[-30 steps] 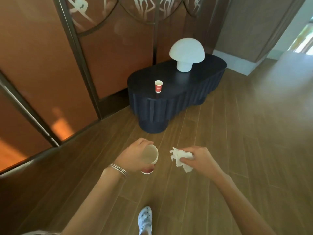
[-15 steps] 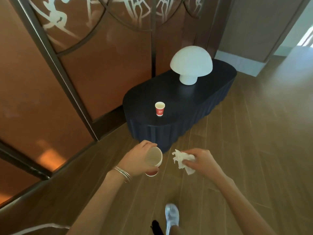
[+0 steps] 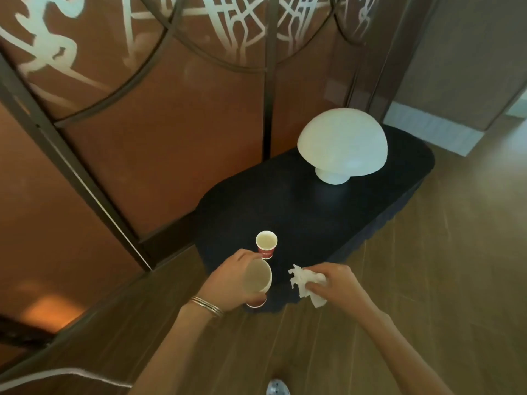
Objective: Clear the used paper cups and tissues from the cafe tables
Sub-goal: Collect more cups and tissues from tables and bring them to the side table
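Observation:
My left hand (image 3: pixel 228 283) grips a red paper cup (image 3: pixel 258 279) with a white inside, tilted so its mouth faces me, held over the near end of a low black table (image 3: pixel 313 212). Just beyond it a second red paper cup (image 3: pixel 266 244) stands upright on that table end, a little past my fingertips. My right hand (image 3: pixel 333 283) pinches a crumpled white tissue (image 3: pixel 306 282) level with the held cup, above the table's front edge.
A white mushroom-shaped lamp (image 3: pixel 342 146) stands on the far half of the table. An orange-brown panelled screen with dark metal frames (image 3: pixel 159 132) runs along the left, close behind the table. Wooden floor (image 3: pixel 427 280) stretches to the right and toward me.
I have walked up to the table; it and its cup have come much closer. Both hands, still holding the cup and tissue, now hover over the table's near end.

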Demonstrator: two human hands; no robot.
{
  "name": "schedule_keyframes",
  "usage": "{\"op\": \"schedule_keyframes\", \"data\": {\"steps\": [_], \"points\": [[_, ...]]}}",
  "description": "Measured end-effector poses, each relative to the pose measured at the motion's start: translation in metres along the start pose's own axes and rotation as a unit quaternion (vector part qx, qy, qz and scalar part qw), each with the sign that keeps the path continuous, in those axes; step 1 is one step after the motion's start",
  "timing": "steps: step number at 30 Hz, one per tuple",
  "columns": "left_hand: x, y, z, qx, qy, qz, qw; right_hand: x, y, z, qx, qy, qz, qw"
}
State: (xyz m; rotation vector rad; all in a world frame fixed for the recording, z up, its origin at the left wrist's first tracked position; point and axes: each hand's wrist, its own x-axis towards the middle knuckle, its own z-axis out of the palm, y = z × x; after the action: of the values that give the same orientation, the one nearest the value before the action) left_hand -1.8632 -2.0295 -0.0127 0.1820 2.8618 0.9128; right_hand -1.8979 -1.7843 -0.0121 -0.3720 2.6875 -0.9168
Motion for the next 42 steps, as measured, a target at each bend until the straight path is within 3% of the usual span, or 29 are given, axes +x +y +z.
{"op": "schedule_keyframes", "data": {"steps": [9,21,31,42], "points": [[0.112,-0.030,-0.026,-0.019,0.024,-0.012,0.999,0.119,0.018,-0.016,0.015,-0.020,0.005,1.000],[0.211,-0.073,-0.004,-0.049,-0.022,0.004,0.999,0.214,0.049,0.020,0.000,0.005,0.061,0.998],[0.237,-0.124,0.057,-0.082,-0.016,0.001,0.996,0.247,0.110,0.098,0.004,0.028,0.070,0.997],[0.229,-0.118,0.066,-0.128,0.038,0.045,0.990,0.260,0.138,0.138,0.005,0.022,0.089,0.996]]}}
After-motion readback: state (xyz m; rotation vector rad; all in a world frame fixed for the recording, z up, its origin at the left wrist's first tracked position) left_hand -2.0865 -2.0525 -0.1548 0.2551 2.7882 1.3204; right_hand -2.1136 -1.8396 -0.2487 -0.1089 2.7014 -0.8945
